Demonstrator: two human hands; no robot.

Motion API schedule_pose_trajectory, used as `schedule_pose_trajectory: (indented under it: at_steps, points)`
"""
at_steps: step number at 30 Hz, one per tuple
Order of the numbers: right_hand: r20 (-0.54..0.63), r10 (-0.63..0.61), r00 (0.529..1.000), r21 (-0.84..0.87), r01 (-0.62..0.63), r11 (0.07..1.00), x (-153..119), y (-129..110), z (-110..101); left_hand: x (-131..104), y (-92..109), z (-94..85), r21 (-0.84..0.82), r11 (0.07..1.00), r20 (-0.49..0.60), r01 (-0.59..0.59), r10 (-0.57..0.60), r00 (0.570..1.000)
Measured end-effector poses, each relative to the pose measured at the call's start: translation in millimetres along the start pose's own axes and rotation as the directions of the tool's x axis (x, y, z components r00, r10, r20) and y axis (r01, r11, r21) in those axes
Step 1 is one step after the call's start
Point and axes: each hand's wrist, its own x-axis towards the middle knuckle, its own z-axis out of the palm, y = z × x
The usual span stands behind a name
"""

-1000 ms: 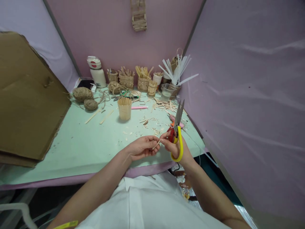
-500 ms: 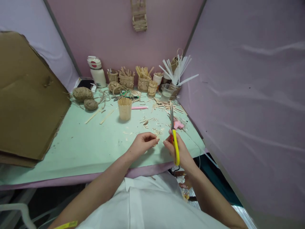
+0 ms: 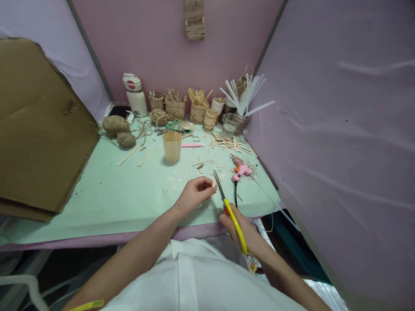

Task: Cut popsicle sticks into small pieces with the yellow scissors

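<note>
Between the thumb and fingers of my left hand [image 3: 196, 193] is a small piece of wooden stick [image 3: 214, 184], held above the table. My right hand [image 3: 238, 226] grips a pair of scissors [image 3: 234, 218] with yellow and red handles, the blades pointing up and to the left, close beside the stick piece. Whether the blades are parted is hard to make out. Beyond my hands stands a cup made of wooden sticks [image 3: 172, 147]. A pink hot glue gun [image 3: 241, 169] lies to the right of the scissors.
Wood scraps [image 3: 231, 143] are strewn at the right. Balls of twine [image 3: 116, 125] lie at the left, near leaning cardboard [image 3: 42, 129]. Along the back stand a white bottle [image 3: 135, 98], stick-filled baskets [image 3: 175, 109] and glue sticks [image 3: 244, 97]. A pink pen [image 3: 192, 145] lies mid-table.
My right hand has drawn down toward me, and the scissors have tilted left toward the stick piece, uncovering the glue gun. My left hand stays nearly in place.
</note>
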Motion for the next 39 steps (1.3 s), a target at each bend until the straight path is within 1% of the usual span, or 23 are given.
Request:
schedule_pose_trajectory:
  at_steps: [7, 13, 18, 20, 28, 34, 39]
  points:
    - [0.025, -0.003, 1.000, 0.026, 0.002, 1.000, 1, 8, 3, -1, 0, 1.1, 0.054, 0.997, -0.016, -0.050, 0.051, 0.999]
    - [-0.005, -0.023, 1.000, 0.040, 0.024, 0.999, 0, 5, 5, -1, -2, 0.8, 0.051, 0.997, -0.006, -0.052, 0.052, 0.999]
    - [0.001, -0.002, 1.000, 0.040, 0.002, 0.999, 3, 10, 8, 0, -4, 1.2, 0.033, 0.999, -0.008, -0.039, 0.039, 0.999]
    - [-0.017, -0.005, 1.000, 0.034, 0.006, 0.999, 4, 12, 8, 0, -5, 1.7, 0.024, 0.999, -0.015, -0.035, 0.036, 0.999]
    - [-0.005, 0.019, 1.000, 0.036, -0.019, 0.999, 2, 3, 9, 1, -8, 1.7, 0.029, 0.999, -0.016, -0.025, 0.026, 1.000]
    - [-0.043, 0.007, 0.999, 0.028, -0.005, 1.000, 2, 0, 8, 1, -7, 2.2, 0.019, 1.000, -0.023, -0.009, 0.009, 1.000]
    - [-0.009, 0.042, 0.999, 0.011, -0.042, 0.999, 1, 0, 10, 1, -7, 2.6, 0.014, 1.000, -0.021, 0.000, 0.000, 1.000]
